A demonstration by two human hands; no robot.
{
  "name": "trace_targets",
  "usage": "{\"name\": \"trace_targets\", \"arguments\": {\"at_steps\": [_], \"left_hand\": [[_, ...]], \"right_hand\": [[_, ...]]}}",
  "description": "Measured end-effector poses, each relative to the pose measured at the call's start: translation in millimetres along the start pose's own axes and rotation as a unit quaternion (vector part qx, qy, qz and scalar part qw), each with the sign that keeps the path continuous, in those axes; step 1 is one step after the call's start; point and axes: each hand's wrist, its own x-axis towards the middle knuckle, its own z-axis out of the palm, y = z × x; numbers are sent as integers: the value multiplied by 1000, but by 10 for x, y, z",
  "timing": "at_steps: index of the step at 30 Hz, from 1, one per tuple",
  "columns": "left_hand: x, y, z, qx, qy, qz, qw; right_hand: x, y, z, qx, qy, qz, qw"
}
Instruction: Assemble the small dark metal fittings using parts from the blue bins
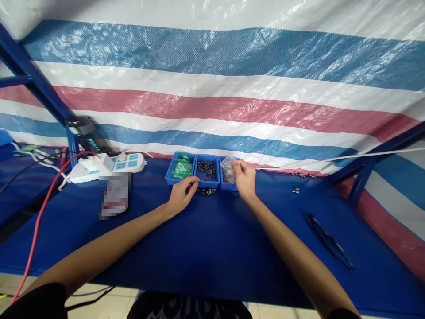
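My right hand (pixel 245 178) is over the right blue bin (pixel 229 186), its fingers pinched on a clear plastic bag (pixel 227 168) that lies partly inside that bin. My left hand (pixel 181 195) rests at the front of the left blue bin (pixel 170 180), thumb and fingers slightly apart, with nothing visible between them. The left bin holds green items in clear bags (pixel 183 167). Small dark metal fittings (pixel 206 166) lie in the middle blue bin (pixel 208 184), close to my left fingertips. More such fittings (pixel 206 192) sit on the table just in front of it.
On the blue table (pixel 206 248), a white power strip (pixel 129 163), a dark bottle (pixel 89 135) and a blurred phone-like object (pixel 116 195) are at left. Loose small parts (pixel 295 190) and a black cable loop (pixel 328 241) lie at right. A striped sheet (pixel 212 106) hangs behind.
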Motion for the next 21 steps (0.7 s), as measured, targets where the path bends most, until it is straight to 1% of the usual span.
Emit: {"name": "trace_targets", "arguments": {"at_steps": [1,2,3,5,6,7,9,10,12,15,18,21], "left_hand": [[-2,1,3,7,1,9,1000],[-4,2,5,11,3,16,1000],[-6,2,7,13,7,21,1000],[-8,5,7,13,12,22,1000],[-7,6,6,14,12,19,1000],[-6,9,4,15,11,15,1000],[-4,14,-2,17,7,7,1000],[-3,16,-4,15,6,6,1000],[-2,17,-6,12,7,8,1000],[-1,16,-5,13,7,18,1000],[1,19,-3,17,8,23,1000],[2,27,-1,21,8,28,999]], "right_hand": [[74,14,-74,-72,2,0,997],[124,19,-131,-146,3,-1,989],[146,12,-165,-210,18,-1,977],[106,-32,-152,-284,12,-31,958],[50,-65,-106,-293,-9,-61,954],[-23,-100,-41,-286,-55,-107,951],[-191,-154,124,-271,-167,-189,929],[-273,-166,209,-272,-206,-209,916],[-411,-155,356,-292,-256,-217,896],[-523,-85,484,-318,-292,-200,879],[-549,-33,532,-342,-300,-194,869],[-552,-21,559,-366,-302,-202,856]]}}
